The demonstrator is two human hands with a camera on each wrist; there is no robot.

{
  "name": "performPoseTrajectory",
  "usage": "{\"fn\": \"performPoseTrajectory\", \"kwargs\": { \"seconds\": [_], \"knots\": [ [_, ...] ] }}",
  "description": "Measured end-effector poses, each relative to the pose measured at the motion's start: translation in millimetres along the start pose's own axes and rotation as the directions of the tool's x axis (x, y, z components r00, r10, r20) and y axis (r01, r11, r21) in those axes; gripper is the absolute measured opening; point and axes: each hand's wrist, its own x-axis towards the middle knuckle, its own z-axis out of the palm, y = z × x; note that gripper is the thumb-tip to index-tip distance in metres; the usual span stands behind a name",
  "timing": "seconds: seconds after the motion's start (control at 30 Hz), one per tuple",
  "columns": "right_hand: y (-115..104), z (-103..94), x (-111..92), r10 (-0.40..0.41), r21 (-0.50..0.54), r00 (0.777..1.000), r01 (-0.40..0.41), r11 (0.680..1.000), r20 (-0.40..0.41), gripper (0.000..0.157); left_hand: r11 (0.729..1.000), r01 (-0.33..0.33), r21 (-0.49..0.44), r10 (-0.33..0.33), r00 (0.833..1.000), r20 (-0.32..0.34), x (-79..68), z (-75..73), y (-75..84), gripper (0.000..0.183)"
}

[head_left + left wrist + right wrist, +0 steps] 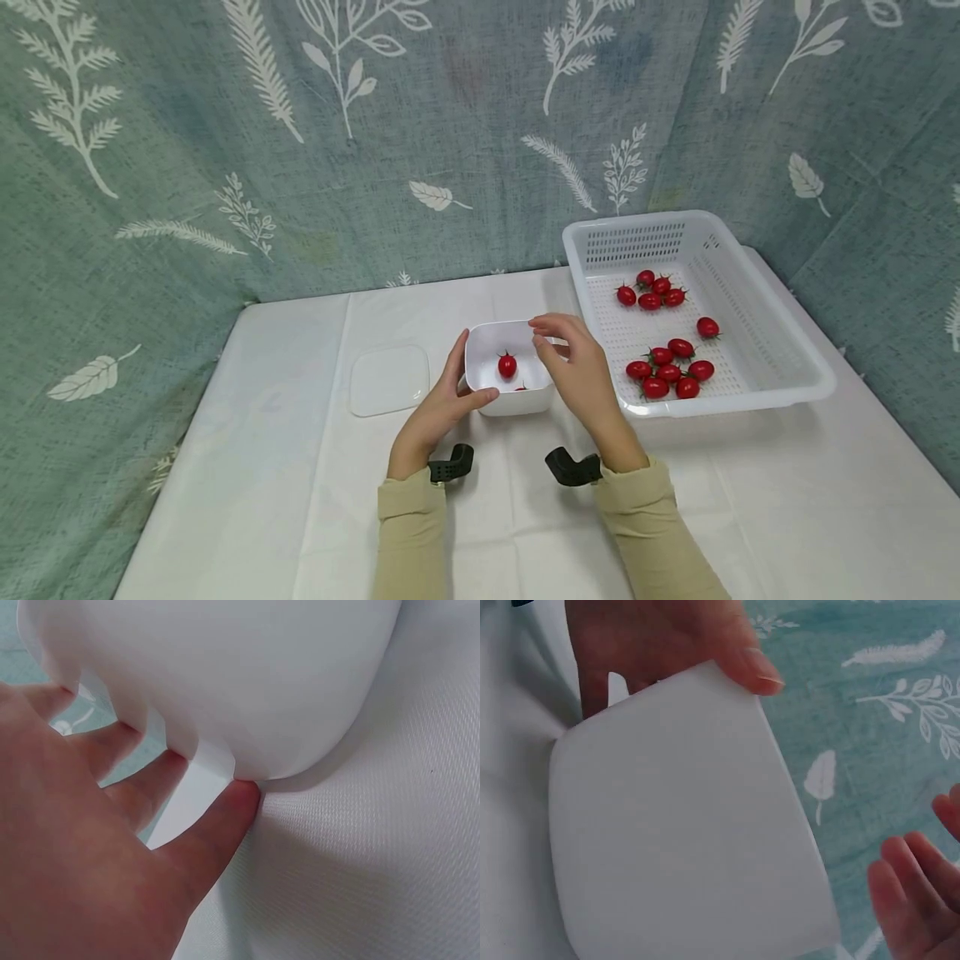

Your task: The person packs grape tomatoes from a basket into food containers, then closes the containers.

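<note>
White-covered table (232,467), clear flat lid (390,381), small white container (517,404), larger white basket (757,333) rightward.

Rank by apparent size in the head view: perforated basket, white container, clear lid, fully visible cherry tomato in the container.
1. Perforated basket, by far
2. White container, modestly larger than the lid
3. Clear lid
4. Cherry tomato

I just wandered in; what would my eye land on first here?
Probably the bright red tomatoes in the large white basket, on the right of the table. Next would come the small white box near the middle, gripped by the left hand, with another tomato showing inside and the right hand at its right rim. What looks like a clear lid lies to its left.
</note>
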Motion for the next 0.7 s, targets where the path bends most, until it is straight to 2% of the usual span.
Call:
{"fn": "performPoseTrajectory", "kwargs": {
  "seconds": [0.13, 0.27, 0.33, 0.43, 0.7],
  "knots": [
    [-1.9, -6.6, -1.3, 0.056, -0.001, 0.987, -0.057, 0.998, 0.151, 0.024, 1.0, 0.028, -0.007, -0.028, 1.0, 0.002, -1.6, -0.5, 0.3, 0.092],
    [-4.7, -12.9, -2.0, 0.066, 0.003, 0.939, -0.071, 0.997, 0.338, 0.03, 0.999, 0.051, -0.014, -0.051, 0.999, -0.006, -3.8, -0.8, 0.3, 0.092],
    [-7.1, -16.0, -2.2, 0.072, -0.008, 0.914, -0.074, 0.997, 0.398, 0.032, 0.998, 0.054, -0.025, -0.054, 0.999, -0.003, -4.5, -0.8, 0.2, 0.092],
    [-12.9, -21.7, -3.4, 0.079, -0.024, 0.897, -0.076, 0.997, 0.435, 0.033, 0.998, 0.046, -0.042, -0.046, 0.999, 0.009, -4.5, -0.3, 0.7, 0.092],
    [-27.6, -39.2, -2.5, 0.062, -0.025, 0.898, -0.057, 0.998, 0.435, 0.032, 0.999, 0.033, -0.019, -0.032, 0.999, 0.015, -1.9, -1.5, 0.7, 0.094]
  ]
}}
